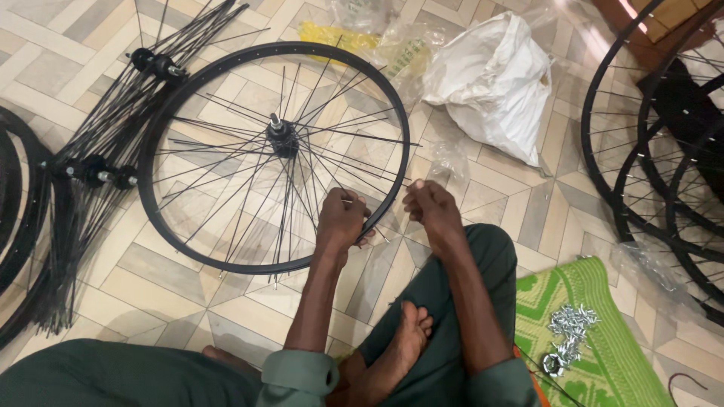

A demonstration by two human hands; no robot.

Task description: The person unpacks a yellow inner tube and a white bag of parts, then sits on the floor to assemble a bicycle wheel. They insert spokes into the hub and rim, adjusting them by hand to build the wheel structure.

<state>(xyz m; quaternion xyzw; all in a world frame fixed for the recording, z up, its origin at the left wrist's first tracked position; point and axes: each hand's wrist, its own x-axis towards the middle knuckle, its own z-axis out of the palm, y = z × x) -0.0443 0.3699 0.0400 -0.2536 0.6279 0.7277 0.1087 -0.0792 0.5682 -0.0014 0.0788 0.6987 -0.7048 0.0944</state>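
Floor (pixel 151 286) of pale patterned tiles fills the view, and everything lies on it. The largest thing at its middle is a black bicycle rim (pixel 154 136), lying flat, with thin spokes running loosely from its hub (pixel 283 139) out toward the rim's inner edge. At the right edge of the view, several finished black wheels (pixel 641 196) overlap one another. At the left, bundles of loose hubs with spokes (pixel 98 169) fan across the tiles, beside another dark rim (pixel 23 226) at the frame's edge. Above the rim to the right sits a crumpled white sack (pixel 494 79), with clear plastic wrappers (pixel 400 45) near it. A green woven mat (pixel 596 332) lies at the lower right, and a small pile of silvery metal nipples (pixel 569 335) rests on it.

The person sits on the floor in dark green clothes, one bare foot (pixel 403 343) tucked between the arms. The left hand (pixel 341 220) is closed around the rim's near right part, fingers wrapped over its edge among the spokes. The right hand (pixel 430 207) is just outside the rim, its fingers pinched together on something too small to make out, close to the left hand but not touching it.
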